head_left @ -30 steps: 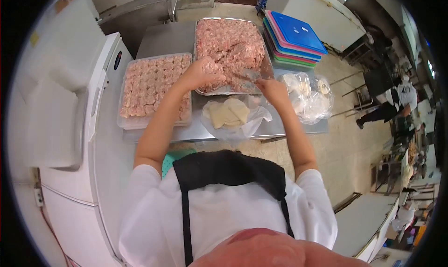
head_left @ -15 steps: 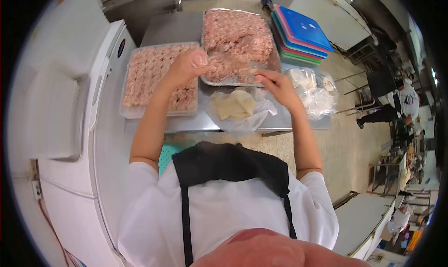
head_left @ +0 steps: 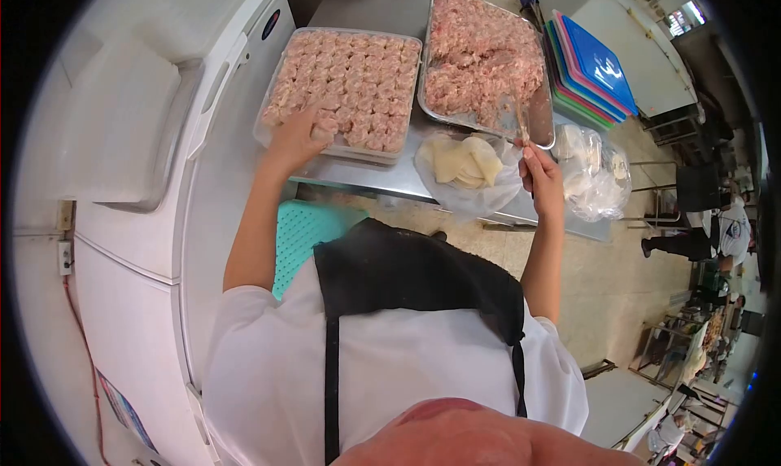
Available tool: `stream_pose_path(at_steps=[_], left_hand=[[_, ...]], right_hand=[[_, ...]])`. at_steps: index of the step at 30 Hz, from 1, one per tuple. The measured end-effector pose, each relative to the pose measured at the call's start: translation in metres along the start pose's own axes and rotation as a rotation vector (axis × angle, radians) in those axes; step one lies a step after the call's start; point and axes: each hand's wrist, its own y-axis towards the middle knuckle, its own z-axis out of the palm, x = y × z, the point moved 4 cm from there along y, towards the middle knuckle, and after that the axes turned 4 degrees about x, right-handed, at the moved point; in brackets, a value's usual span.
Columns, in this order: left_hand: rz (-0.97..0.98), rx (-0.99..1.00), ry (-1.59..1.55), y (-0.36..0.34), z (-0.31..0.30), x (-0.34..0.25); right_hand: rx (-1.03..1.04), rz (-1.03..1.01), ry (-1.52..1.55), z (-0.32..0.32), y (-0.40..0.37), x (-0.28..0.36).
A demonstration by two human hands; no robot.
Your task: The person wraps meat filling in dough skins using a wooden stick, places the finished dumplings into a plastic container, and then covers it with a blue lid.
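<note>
My left hand [head_left: 301, 140] is at the near left part of a plastic tray [head_left: 376, 155] filled with rows of small meat dumplings [head_left: 350, 75]. Its fingers are closed around one dumpling [head_left: 325, 130] at the near edge of the rows. My right hand [head_left: 542, 175] grips a thin, narrow spreading tool [head_left: 522, 124], smeared with meat, over the near right corner of a metal tray [head_left: 547, 112]. Ground meat filling [head_left: 480, 51] is heaped in that tray. Between my hands, a stack of pale dumpling wrappers [head_left: 468, 162] lies on a clear plastic bag [head_left: 435, 185].
Colored plastic lids [head_left: 598, 59] are stacked beyond the metal tray. Bagged white packs [head_left: 594, 169] lie on the steel table [head_left: 350, 173] at right. A white freezer [head_left: 228, 140] borders the left side. A co-worker [head_left: 728, 230] is farther off at right.
My left hand has moved from over the meat tray to the dumpling tray at left. My right hand has moved nearer and downward with the tool. The view has shifted, so the trays sit higher.
</note>
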Motion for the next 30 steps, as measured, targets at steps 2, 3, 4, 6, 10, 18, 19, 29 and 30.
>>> stream_pose_path(at_steps=[2,3,4,6,10,18,19,29,30], left_hand=[[-0.015,-0.013,0.088,0.006,0.004,-0.005],[-0.036,0.045,0.128,0.009,0.006,-0.011],[-0.058,0.102,0.168,0.013,0.006,-0.018],[-0.060,0.141,0.183,0.018,0.013,-0.016],[-0.039,0.154,0.011,0.021,0.031,-0.011],[-0.265,0.062,-0.215,0.011,0.038,0.007],[-0.273,0.049,-0.248,0.010,0.044,0.012],[-0.447,-0.053,0.140,0.001,0.025,-0.048],[-0.413,-0.102,0.184,0.006,0.021,-0.069]], right_hand=[[0.013,-0.031,0.021,0.008,0.004,0.009],[0.016,-0.034,0.034,0.012,0.004,0.016],[0.022,-0.037,0.057,0.015,0.005,0.019],[0.035,-0.043,0.103,0.016,0.008,0.022],[0.054,-0.058,0.105,0.006,0.015,0.017],[0.148,-0.034,0.068,-0.026,0.039,0.007],[0.169,-0.029,0.070,-0.029,0.044,0.007],[0.408,-0.166,-0.523,-0.084,0.114,-0.021],[0.420,-0.163,-0.657,-0.097,0.126,-0.022]])
